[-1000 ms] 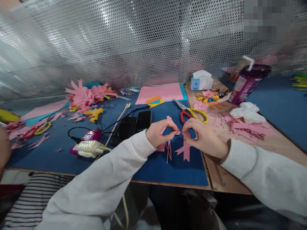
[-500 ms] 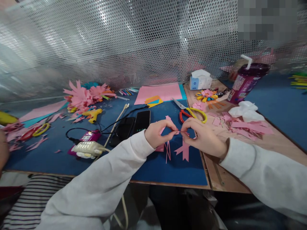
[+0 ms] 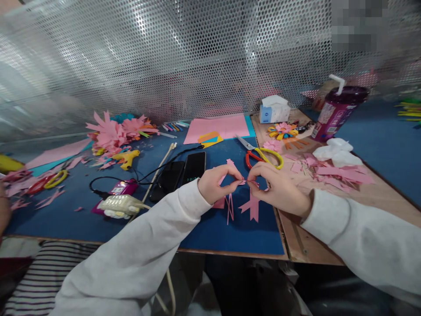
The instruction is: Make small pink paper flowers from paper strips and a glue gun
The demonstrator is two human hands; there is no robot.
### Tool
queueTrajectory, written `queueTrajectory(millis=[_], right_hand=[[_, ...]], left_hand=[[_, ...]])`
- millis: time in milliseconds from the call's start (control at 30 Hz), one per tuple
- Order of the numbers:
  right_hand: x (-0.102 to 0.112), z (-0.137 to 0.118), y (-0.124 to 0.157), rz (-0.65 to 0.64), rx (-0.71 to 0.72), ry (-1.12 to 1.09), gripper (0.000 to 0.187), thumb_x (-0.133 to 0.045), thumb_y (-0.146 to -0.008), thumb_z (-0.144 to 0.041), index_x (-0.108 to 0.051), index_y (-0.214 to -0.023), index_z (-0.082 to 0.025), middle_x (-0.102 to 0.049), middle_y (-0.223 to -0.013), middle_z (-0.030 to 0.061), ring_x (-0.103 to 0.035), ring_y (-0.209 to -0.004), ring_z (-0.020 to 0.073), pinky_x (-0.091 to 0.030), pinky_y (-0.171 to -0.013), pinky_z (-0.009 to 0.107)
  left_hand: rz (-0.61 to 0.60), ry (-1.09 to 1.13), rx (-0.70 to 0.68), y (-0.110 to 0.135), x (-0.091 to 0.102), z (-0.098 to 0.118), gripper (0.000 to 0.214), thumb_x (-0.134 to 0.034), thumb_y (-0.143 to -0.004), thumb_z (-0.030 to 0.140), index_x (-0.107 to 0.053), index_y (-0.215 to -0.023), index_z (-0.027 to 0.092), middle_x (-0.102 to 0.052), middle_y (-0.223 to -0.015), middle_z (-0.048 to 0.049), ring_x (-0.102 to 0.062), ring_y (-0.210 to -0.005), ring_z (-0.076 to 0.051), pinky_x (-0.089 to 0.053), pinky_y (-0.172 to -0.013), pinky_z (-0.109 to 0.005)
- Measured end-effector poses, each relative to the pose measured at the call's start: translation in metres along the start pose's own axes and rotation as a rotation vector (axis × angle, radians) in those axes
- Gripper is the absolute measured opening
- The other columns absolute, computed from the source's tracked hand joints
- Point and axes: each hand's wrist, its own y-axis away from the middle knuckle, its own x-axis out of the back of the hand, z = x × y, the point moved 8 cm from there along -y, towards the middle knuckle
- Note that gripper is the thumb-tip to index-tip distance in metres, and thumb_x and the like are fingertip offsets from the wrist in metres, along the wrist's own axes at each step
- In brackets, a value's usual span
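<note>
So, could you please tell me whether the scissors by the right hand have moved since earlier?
No, the scissors show no visible shift against the tissue box.

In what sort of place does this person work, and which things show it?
Probably a craft workshop or a craft corner; the wider room cannot be told. A colourful paper flower, red-and-yellow scissors and cut pink scraps suggest it.

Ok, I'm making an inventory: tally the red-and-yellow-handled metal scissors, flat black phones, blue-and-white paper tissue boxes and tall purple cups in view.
Red-and-yellow-handled scissors: 2
Flat black phones: 2
Blue-and-white tissue box: 1
Tall purple cup: 1
Total: 6
</note>
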Motion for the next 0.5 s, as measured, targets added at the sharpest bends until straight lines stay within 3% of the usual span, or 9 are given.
queueTrajectory(millis=[500], right_hand=[[-0.0001, -0.0006, 0.0011, 0.005, 0.013, 0.010, 0.014, -0.054, -0.077, -0.007, -0.049, -0.080, -0.020, -0.054, -0.074, 0.0004, -0.053, -0.071, 0.0134, -0.044, -0.067, 0.028]], left_hand=[[-0.019, 0.002, 0.022, 0.0004, -0.0015, -0.0009, 0.003, -0.061, -0.076, 0.016, -0.061, -0.079, 0.014, -0.070, -0.077, -0.0061, -0.066, -0.073, -0.013, -0.054, -0.071, -0.025]])
